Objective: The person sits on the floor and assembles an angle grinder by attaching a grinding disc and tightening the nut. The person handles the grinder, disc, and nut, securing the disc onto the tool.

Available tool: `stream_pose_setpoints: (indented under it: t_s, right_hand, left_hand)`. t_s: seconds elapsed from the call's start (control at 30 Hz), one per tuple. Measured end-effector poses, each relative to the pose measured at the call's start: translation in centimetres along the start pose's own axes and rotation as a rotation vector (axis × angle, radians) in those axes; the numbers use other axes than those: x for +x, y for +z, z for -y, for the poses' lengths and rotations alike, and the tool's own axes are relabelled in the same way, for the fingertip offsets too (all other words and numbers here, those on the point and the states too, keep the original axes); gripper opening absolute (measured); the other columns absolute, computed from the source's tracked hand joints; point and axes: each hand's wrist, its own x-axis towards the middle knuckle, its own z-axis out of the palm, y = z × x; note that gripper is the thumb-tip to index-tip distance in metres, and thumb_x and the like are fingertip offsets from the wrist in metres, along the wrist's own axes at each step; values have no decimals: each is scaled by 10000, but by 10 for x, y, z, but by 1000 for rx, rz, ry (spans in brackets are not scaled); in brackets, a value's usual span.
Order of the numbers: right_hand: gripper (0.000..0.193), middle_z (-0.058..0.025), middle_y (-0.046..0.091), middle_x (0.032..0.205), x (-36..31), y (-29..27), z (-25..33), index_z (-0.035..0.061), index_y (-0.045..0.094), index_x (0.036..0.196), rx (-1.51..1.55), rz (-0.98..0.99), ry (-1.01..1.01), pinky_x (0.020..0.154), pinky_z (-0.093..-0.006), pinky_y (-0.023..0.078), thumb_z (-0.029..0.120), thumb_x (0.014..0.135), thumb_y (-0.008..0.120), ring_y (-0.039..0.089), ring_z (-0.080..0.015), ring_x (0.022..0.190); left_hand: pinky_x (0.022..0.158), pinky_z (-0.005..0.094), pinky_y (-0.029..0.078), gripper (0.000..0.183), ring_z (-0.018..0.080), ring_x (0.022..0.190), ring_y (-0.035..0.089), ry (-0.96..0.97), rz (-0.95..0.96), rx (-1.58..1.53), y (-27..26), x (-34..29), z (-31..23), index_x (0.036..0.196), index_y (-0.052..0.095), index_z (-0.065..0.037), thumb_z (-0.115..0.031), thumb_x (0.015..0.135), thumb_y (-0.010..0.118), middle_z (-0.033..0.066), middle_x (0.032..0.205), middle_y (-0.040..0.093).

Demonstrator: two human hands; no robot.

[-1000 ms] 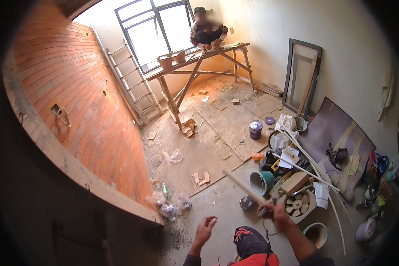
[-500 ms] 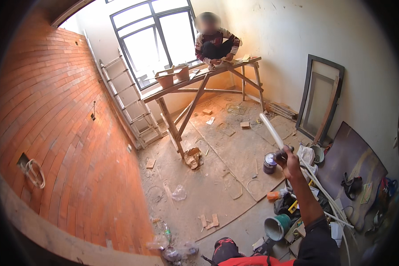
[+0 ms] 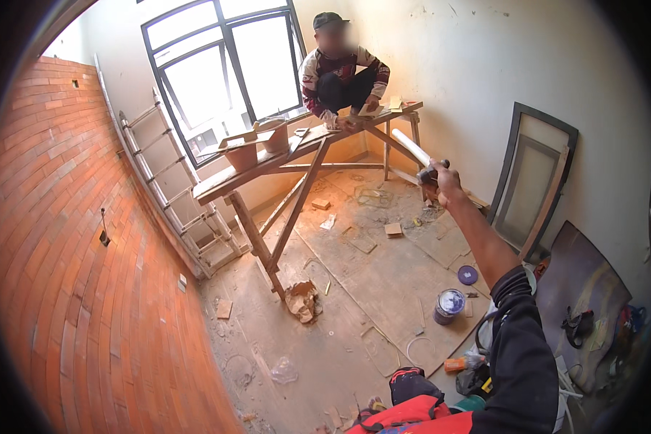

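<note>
The right hand is stretched out at the end of a raised arm in a dark sleeve, its fingers clamped around the lower end of a long white pipe. The pipe slants up and away to the left, its far end reaching toward the edge of a rough wooden scaffold platform that stands on crossed timber legs before a large dark-framed window. A second person crouches on the platform's right end, one hand down on the boards near some small pieces lying there; two terracotta-coloured pots sit further left on the same planks. The left hand is out of sight, so its state cannot be told. An aluminium ladder leans against the orange brick wall on the left. Below the outstretched arm, on the dusty floor, stands an open paint can with its round lid lying near it, among scraps of tile and rubble. A framed panel leans against the right-hand wall.
</note>
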Motion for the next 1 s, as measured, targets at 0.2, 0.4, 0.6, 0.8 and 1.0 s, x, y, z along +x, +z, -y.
stream_pose_setpoints:
  t_s: [0.2,0.4,0.6,0.8,1.0]
  right_hand:
    - [226,-120,666,747,159,37,-50,19,588,903,-154,-45,-79,575,-375,592,244,892,605,665,-208,635]
    - [220,-66,607,774,277,85,-102,13,581,902,-152,-3,-86,570,-349,596,226,875,628,640,-165,650]
    - [249,-75,637,745,345,92,-129,33,582,856,-291,26,-109,568,-334,574,276,875,635,644,-161,616]
    - [258,-58,645,756,384,85,-134,21,609,936,-526,48,-233,581,-299,564,274,887,619,646,-137,643]
    - [211,-79,642,846,370,126,-123,-11,615,919,-338,53,-234,571,-277,565,196,895,585,651,-163,648]
  left_hand:
    - [609,273,480,251,198,735,632,177,-147,-276,-20,121,-209,1003,547,2,-229,908,548,108,886,619]
    - [511,305,460,207,182,622,563,22,-239,-201,-15,217,-165,973,597,-41,-216,870,557,89,833,612]
    - [501,316,462,202,180,602,563,-264,55,-28,134,201,-188,930,620,-47,-229,862,563,83,802,622]
    - [564,323,487,239,196,672,606,-306,50,-67,140,205,-196,946,610,-27,-250,878,559,98,842,641]
    - [654,332,515,293,222,784,641,-307,-115,-212,86,237,-237,1074,565,-14,-249,900,547,133,969,641]
